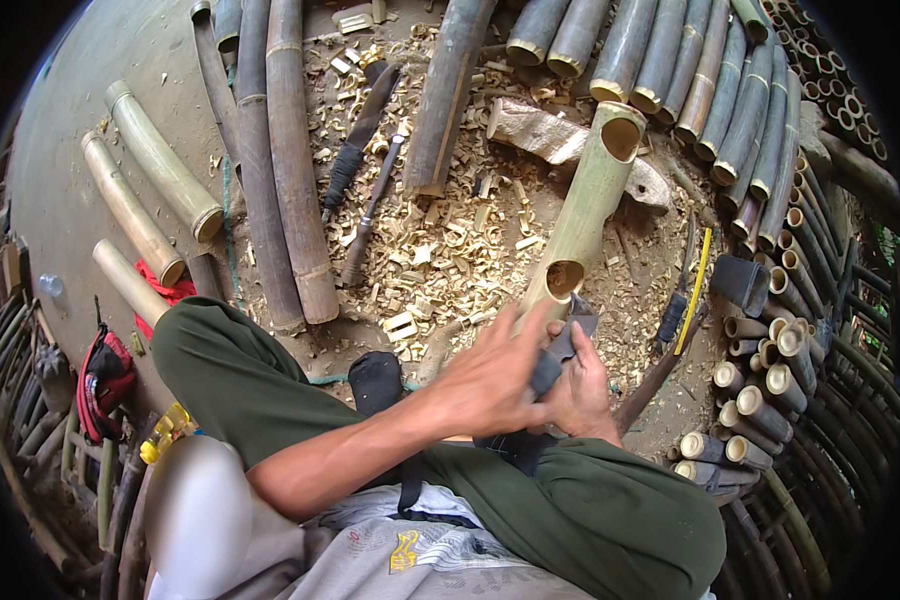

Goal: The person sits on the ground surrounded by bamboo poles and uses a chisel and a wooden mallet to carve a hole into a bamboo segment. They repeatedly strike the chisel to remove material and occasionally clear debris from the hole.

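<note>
A pale green bamboo tube [582, 215] slants away from me, its far part over a rough wooden block [535, 133]. It has a hollow far end and a cut opening near my hands. My right hand [582, 395] is closed on a dark grey sheet [582, 328] that looks like sandpaper, just below the tube's near end. From the left, my left hand [490, 375] reaches across with its fingers stretched out beside that near end. Part of the dark sheet shows between my two hands; the left palm is hidden.
Wood shavings [470, 240] cover the ground ahead. A dark-handled machete [360, 140] and a slim tool [375, 210] lie left of centre. Long bamboo poles [280, 150] stand beyond my left knee. Right are a yellow strip [694, 290] and stacked bamboo pieces [760, 410].
</note>
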